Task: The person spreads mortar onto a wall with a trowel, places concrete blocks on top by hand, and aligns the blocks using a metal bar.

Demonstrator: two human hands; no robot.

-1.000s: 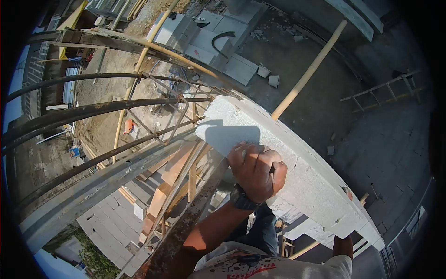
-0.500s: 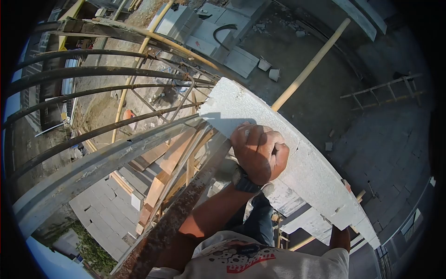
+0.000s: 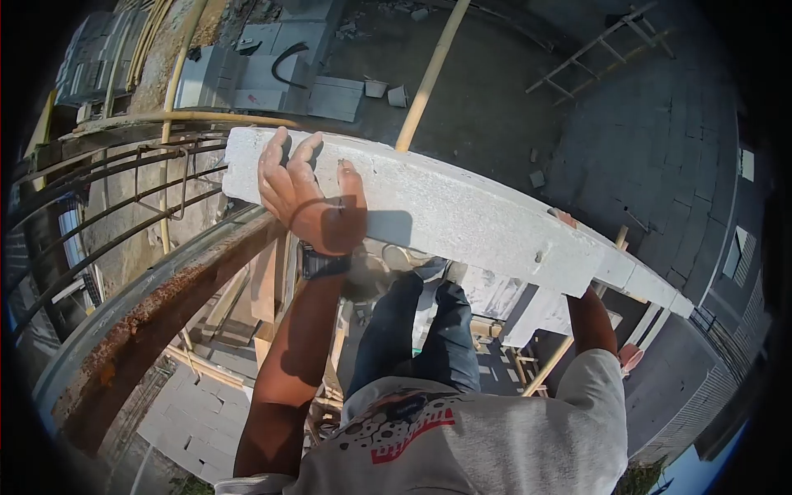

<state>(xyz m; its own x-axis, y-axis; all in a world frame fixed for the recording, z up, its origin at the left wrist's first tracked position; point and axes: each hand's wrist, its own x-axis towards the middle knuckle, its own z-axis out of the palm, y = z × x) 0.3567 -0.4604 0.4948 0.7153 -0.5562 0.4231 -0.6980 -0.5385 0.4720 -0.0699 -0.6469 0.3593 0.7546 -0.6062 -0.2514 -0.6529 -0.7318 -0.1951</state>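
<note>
My left hand [image 3: 309, 194] lies on the left end of a wall-top course of pale concrete block [image 3: 462, 202], its fingers apart and pointing toward the far edge. A dark watch [image 3: 324, 262] is on that wrist. Farther right, my right forearm passes out of sight under the near edge of the block. Fingertips of my right hand [image 3: 563, 217] show over the far edge, curled against it; the palm is hidden. Beside my left hand, a rusty steel beam [image 3: 157, 318] meets the block near its left end.
Curved rebar [image 3: 91, 186] runs off to the left. A bamboo pole [image 3: 433, 74] rises beyond the wall. Far below are two buckets [image 3: 386, 92], stacked pale blocks [image 3: 272, 78] and a ladder [image 3: 598, 58]. Wooden boards [image 3: 264, 285] lie beneath the beam, beside my legs.
My left hand has opened from a fist and moved toward the block's left end. The view has turned, so the wall lies flatter across it. My right fingertips still show at the far edge.
</note>
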